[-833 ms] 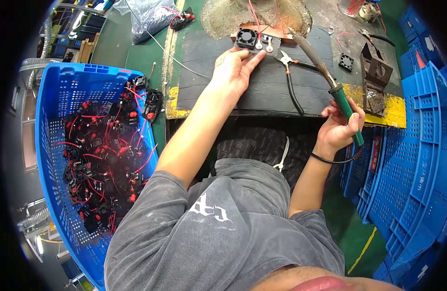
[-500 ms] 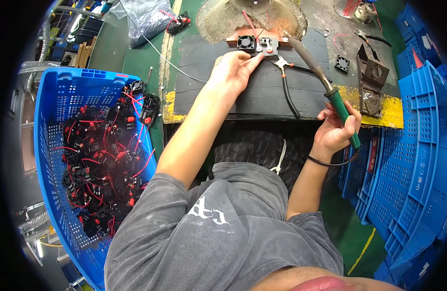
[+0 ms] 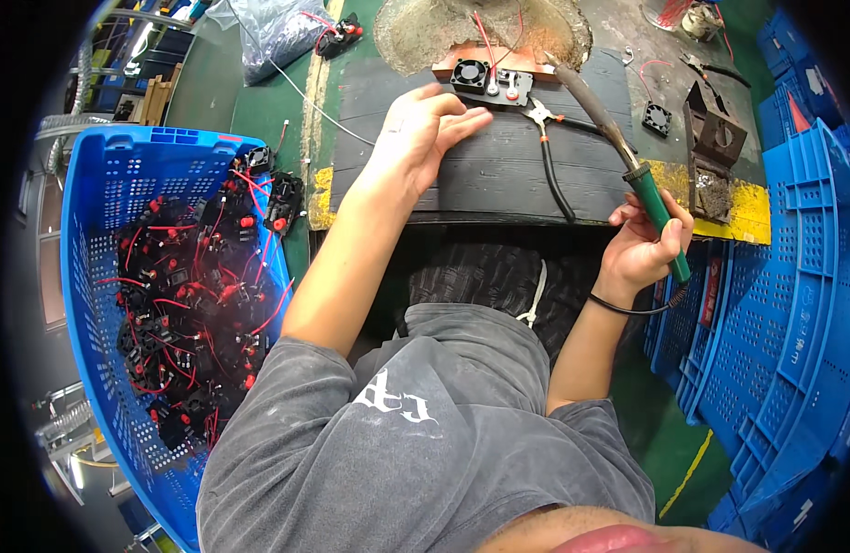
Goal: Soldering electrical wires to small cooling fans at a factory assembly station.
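My right hand is closed round the green handle of a soldering iron. The iron's long metal shaft slants up and left, its tip close to a copper-coloured block. Against that block lies a small black assembly with a square fan, red wires and a round red part. My left hand hovers just below and left of the assembly, fingers loosely apart and holding nothing. Orange-and-black pliers rest beside it on the black work mat.
On the left, a blue crate holds many black parts with red wires. Right of the mat lie another small fan, a rusty metal box and a second tool. A plastic bag sits far left. Blue crates stand at right.
My left hand has let go of the fan assembly and drawn back down and left. My right hand keeps the soldering iron in nearly the same place.
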`<action>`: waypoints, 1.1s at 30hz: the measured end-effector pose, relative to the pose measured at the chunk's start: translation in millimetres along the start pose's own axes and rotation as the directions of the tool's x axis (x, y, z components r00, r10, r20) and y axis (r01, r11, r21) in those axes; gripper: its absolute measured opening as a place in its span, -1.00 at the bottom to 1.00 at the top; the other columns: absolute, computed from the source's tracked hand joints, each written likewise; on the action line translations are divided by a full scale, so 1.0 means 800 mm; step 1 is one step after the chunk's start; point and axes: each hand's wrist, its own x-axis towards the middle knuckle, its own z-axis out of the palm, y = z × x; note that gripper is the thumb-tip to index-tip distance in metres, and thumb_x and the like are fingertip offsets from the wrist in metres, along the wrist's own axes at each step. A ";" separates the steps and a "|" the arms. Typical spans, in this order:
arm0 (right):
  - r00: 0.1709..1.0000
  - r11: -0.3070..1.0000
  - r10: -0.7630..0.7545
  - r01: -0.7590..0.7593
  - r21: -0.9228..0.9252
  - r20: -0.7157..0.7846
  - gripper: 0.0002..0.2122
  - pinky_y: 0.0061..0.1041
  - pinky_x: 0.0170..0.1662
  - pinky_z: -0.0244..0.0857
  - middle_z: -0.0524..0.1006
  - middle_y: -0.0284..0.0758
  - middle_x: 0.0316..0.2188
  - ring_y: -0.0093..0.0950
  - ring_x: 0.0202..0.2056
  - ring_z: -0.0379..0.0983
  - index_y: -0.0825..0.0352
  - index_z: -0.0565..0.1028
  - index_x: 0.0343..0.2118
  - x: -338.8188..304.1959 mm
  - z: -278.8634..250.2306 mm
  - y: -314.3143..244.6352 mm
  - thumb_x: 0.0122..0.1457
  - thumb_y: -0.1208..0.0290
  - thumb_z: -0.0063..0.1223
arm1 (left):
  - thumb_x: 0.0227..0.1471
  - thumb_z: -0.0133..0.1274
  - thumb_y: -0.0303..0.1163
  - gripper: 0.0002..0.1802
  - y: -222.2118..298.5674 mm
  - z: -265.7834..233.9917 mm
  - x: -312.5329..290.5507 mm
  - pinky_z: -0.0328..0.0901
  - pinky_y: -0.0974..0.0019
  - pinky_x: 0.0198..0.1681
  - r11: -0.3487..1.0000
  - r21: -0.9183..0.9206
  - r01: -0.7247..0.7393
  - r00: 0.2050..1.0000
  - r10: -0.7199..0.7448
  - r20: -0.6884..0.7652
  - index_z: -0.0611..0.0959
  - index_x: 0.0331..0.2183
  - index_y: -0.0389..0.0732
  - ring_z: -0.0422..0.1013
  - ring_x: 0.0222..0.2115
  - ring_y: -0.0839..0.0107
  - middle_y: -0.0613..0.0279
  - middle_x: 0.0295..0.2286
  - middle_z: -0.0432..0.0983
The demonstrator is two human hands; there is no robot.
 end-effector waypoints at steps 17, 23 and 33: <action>1.000 0.999 -0.012 0.011 -0.040 -0.023 -0.65 -0.47 -0.62 0.31 0.54 -0.04 -0.48 -0.37 -0.59 0.46 0.39 0.38 -0.24 0.000 0.006 -0.001 0.16 0.13 -0.14 | -0.14 0.06 -0.45 -0.87 0.053 -0.032 0.005 0.28 0.11 -0.15 -0.624 0.757 -0.193 0.979 -0.072 0.190 0.67 -0.46 -0.18 0.52 -0.30 0.13 0.00 -0.41 0.59; 0.999 0.999 -0.023 0.022 -0.043 -0.025 -0.64 -0.47 -0.62 0.31 0.53 -0.05 -0.48 -0.38 -0.60 0.45 0.40 0.38 -0.24 0.000 0.010 -0.005 0.16 0.13 -0.14 | -0.01 0.13 -0.40 -0.82 0.118 -0.006 0.016 0.35 0.35 -0.43 -0.160 0.849 -0.503 0.810 -0.430 0.399 0.66 -0.34 -0.29 0.51 -0.52 0.45 0.19 -0.57 0.56; 0.998 0.999 0.023 -0.025 -0.030 -0.058 -0.61 -0.47 -0.60 0.31 0.54 -0.02 -0.48 -0.38 -0.59 0.46 0.40 0.38 -0.21 0.000 0.006 0.002 0.19 0.08 -0.13 | 0.19 -0.03 -0.30 -0.74 0.097 0.001 0.023 0.04 0.58 -0.61 0.438 0.766 -0.471 0.703 -0.338 0.626 0.60 -0.17 -0.23 0.22 -0.66 0.73 0.44 -0.70 0.35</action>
